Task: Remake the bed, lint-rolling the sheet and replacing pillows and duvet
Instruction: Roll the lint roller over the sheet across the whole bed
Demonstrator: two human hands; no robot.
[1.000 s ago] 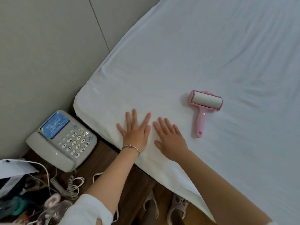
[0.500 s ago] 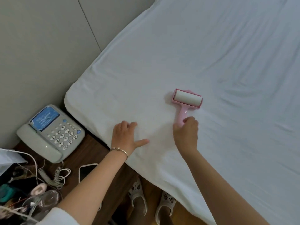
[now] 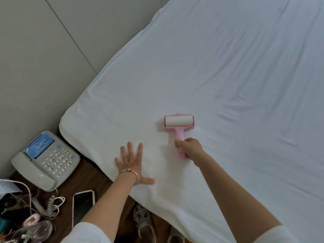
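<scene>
Right hand (image 3: 190, 149) grips the handle of the pink lint roller (image 3: 179, 126), whose roll lies on the sheet (image 3: 228, 76) near the bed's near edge. Left hand (image 3: 130, 163) lies flat, fingers spread, beside the corner.

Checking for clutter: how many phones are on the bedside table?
2. A corded desk phone sits at the table's left, beside the bed corner; a smartphone lies face up nearer the person. Clutter at the lower left could hide more.
</scene>
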